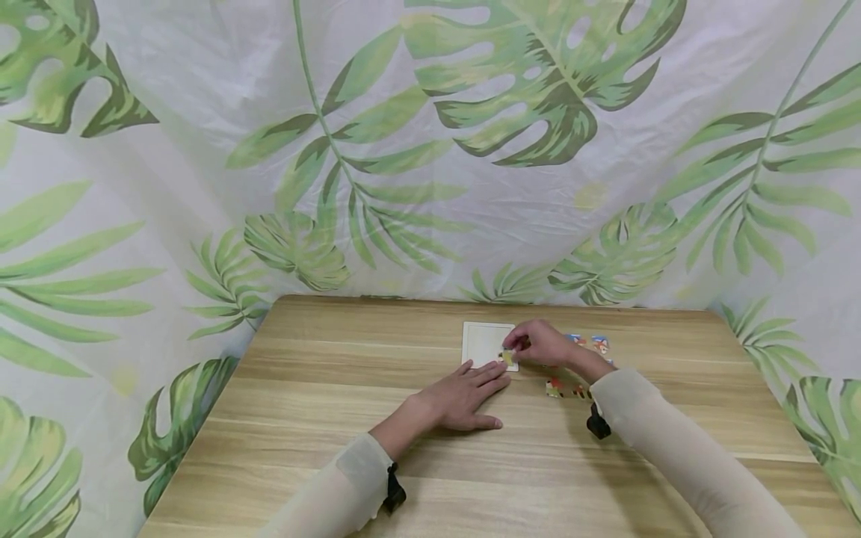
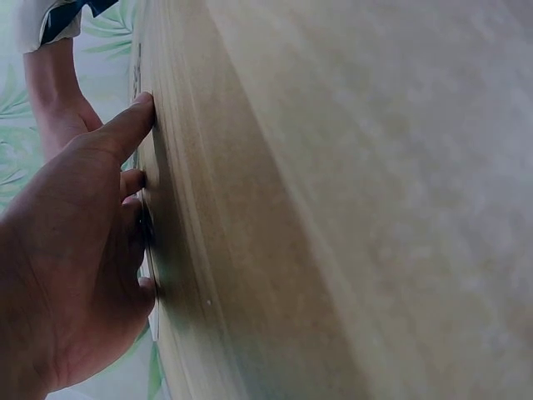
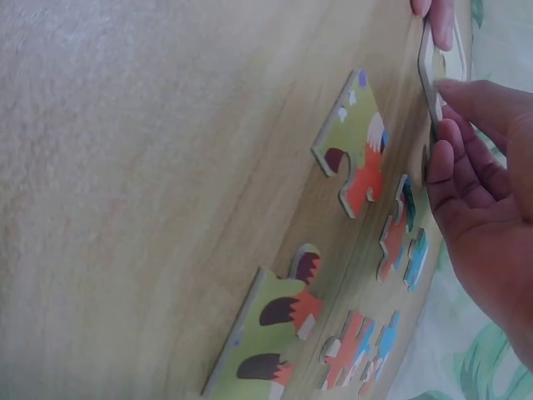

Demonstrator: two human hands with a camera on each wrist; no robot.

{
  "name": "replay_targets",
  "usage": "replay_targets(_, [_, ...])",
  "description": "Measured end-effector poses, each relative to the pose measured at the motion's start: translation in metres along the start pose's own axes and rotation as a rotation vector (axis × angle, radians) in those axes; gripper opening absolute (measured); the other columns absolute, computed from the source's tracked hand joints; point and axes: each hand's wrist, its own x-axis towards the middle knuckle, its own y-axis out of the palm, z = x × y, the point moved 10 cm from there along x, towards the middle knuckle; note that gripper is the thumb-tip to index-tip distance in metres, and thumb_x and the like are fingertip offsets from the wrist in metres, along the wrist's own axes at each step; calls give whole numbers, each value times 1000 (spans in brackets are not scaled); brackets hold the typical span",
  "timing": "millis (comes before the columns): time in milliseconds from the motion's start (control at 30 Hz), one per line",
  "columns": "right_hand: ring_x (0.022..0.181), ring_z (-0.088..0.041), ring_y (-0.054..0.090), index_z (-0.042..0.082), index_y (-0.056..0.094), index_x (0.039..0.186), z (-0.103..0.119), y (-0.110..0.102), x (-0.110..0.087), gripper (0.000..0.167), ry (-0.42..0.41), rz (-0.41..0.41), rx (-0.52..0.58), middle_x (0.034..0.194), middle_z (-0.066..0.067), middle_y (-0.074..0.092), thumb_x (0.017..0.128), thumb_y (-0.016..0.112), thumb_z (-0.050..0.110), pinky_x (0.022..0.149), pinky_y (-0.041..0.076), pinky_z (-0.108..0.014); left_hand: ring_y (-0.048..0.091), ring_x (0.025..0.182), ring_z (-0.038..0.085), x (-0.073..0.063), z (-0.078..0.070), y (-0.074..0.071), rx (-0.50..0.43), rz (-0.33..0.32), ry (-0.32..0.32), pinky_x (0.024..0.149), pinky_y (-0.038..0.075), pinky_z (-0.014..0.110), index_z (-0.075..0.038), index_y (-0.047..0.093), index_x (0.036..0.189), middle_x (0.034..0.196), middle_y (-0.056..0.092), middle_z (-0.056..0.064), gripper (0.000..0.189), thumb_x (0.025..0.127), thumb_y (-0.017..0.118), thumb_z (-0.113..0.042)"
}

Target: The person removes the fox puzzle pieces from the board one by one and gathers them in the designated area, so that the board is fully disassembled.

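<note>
A white puzzle tray [image 1: 481, 342] with a raised rim lies toward the back of the table. In its near right corner is a yellow-green puzzle piece [image 1: 506, 358]. My right hand [image 1: 545, 344] pinches this piece between thumb and bent fingers, and the hand covers part of it. Palm down, my left hand [image 1: 463, 397] stretches its fingers to the tray's near edge, fingertips right beside the piece. In the right wrist view, the right hand [image 3: 491, 175] is at the tray's edge, with left-hand fingertips [image 3: 443, 21] above it.
Several loose puzzle pieces lie right of the tray, including a green and orange piece [image 3: 356, 146], one with dark brown feet [image 3: 271, 333], and an orange and blue piece [image 3: 346, 352]. A leaf-patterned cloth [image 1: 377, 149] hangs behind the wooden table [image 1: 323, 373].
</note>
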Motion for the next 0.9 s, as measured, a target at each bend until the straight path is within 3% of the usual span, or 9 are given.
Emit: replay_targets(900, [83, -19, 67, -3, 79, 107, 6, 0, 3, 23, -73, -8, -142, 92, -9, 70, 84, 79, -7, 75, 58, -29, 9, 164, 20, -1, 0, 2, 43, 6, -11, 132, 17, 51, -21, 19, 172, 179, 9, 2, 82, 108, 42, -66])
